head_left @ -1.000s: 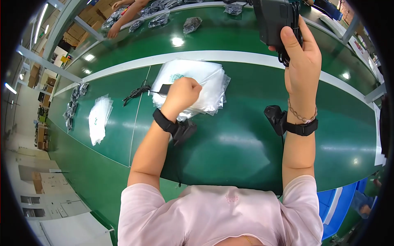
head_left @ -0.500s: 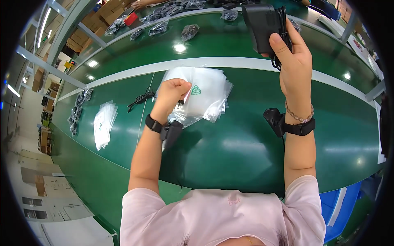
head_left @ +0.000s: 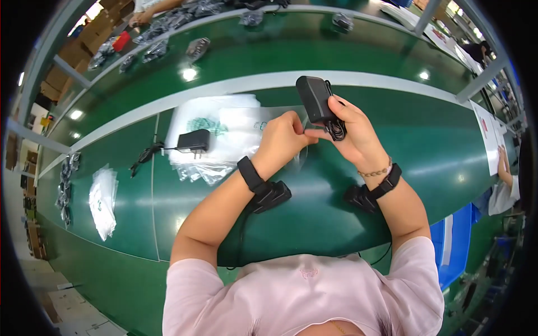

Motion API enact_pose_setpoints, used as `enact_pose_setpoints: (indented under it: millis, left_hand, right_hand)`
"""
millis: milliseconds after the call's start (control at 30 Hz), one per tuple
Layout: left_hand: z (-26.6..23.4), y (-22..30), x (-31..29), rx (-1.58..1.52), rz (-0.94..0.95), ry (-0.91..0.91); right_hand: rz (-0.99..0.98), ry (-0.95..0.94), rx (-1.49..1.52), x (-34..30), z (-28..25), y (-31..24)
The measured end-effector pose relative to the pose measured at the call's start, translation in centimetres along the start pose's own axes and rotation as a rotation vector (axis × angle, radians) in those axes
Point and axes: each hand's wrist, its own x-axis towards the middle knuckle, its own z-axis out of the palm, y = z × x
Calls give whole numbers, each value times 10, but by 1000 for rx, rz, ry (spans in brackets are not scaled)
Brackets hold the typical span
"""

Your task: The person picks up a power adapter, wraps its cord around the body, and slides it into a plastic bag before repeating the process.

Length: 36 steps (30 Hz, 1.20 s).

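Observation:
My right hand is closed around a black power adapter and its coiled black cable, held up over the green bench. My left hand pinches a clear plastic bag with a green print, which stretches behind the hand above the stack. The fingers of both hands meet near the bag's edge, and my left hand hides part of the bag. Left of them, a second black power adapter with metal prongs rests on a stack of clear bags. Its dark cable trails left onto the bench.
A smaller pile of clear bags and a row of bagged black items lie at the left. Beyond the white ledge are several bagged black items and a red box. Blue bins stand lower right. Other people work at the edges.
My right hand has come down and left with the adapter. My left hand has moved right, with a bag in its fingers. The second adapter now shows on the stack. The view has shifted.

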Motion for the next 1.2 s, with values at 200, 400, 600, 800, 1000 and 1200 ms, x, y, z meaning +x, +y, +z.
enact_pose_setpoints:
  millis: [200, 400, 600, 800, 1000, 1200]
  left_hand:
    - [14, 1, -10, -53, 125, -52]
    - [-22, -21, 5, -453, -279, -63]
    - [-30, -21, 9, -874, -435, -19]
    - [-19, -4, -4, -448, -52, 3]
    - [-18, 13, -15, -229, 148, 31]
    - [-21, 18, -16, -265, 358, 119]
  right_hand:
    - [-155, 37, 23, 17, -25, 29]
    - [-185, 84, -267, 12, -28, 27]
    - [-632, -157, -1414, -10, -15, 32]
    - [-466, -190, -1545, -11, 3, 34]
    - [-116, -134, -698, 19, -13, 28]
    - [-219, 10, -79, 23, 13, 34]
